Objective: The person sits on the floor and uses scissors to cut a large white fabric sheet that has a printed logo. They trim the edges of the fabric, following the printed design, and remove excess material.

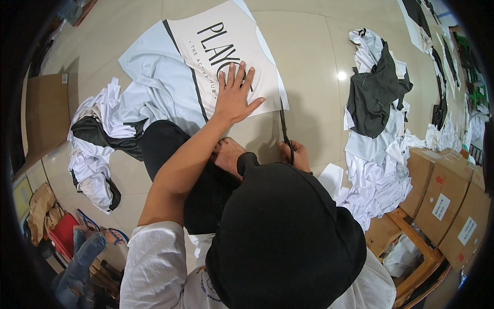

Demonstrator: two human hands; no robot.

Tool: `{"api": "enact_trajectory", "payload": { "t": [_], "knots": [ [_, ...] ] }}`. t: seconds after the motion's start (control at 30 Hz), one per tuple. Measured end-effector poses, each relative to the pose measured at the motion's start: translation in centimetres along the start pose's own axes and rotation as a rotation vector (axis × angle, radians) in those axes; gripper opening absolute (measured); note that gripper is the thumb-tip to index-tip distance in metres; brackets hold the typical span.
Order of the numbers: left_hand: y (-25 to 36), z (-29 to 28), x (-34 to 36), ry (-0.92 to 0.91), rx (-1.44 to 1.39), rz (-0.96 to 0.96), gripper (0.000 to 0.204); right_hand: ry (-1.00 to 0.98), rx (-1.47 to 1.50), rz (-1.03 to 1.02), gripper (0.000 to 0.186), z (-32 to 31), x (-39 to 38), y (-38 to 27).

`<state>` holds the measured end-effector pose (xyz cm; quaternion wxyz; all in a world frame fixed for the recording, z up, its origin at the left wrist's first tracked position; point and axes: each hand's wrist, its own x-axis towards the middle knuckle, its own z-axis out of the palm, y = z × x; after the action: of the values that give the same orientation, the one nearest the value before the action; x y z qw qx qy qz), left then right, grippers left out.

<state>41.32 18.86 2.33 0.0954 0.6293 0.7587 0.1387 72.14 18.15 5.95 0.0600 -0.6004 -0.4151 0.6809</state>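
My left hand (pixel 236 95) lies flat with fingers spread on a pale printed fabric panel (pixel 206 31), which has dark lettering and a black stripe. Light blue cloth (pixel 152 72) joins the panel on its left side and runs into folds. In my right hand (pixel 297 155) is a pair of black scissors (pixel 285 129), fingers wrapped round the handles. The blades point away from me and meet the panel's lower right corner. Whether they are apart is too small to tell. A bare foot (pixel 227 153) rests between my hands. Black cloth hides my right forearm.
Bunched white and black garments (pixel 95 139) lie at left. A long heap of white and dark fabric pieces (pixel 375 159) stretches along the right, beside stacked cartons (pixel 437 201) and a wooden frame (pixel 422 278). Another person's jeans-clad leg (pixel 80 262) shows at lower left.
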Motion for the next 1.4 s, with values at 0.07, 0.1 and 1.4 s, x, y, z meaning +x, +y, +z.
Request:
{"api": "enact_trajectory", "payload": {
  "t": [0.07, 0.1, 1.4],
  "knots": [
    [0.2, 0.1, -0.2, -0.003, -0.004, 0.009, 0.101, -0.011, 0.027, 0.003, 0.036, 0.3, -0.1, -0.7],
    [0.3, 0.2, -0.3, -0.004, -0.007, 0.013, 0.102, -0.006, 0.024, 0.008, 0.036, 0.4, 0.1, -0.7],
    [0.0, 0.5, -0.3, -0.084, 0.027, -0.001, 0.111, 0.015, 0.016, -0.014, 0.034, 1.0, 1.8, -1.0]
  ]
}}
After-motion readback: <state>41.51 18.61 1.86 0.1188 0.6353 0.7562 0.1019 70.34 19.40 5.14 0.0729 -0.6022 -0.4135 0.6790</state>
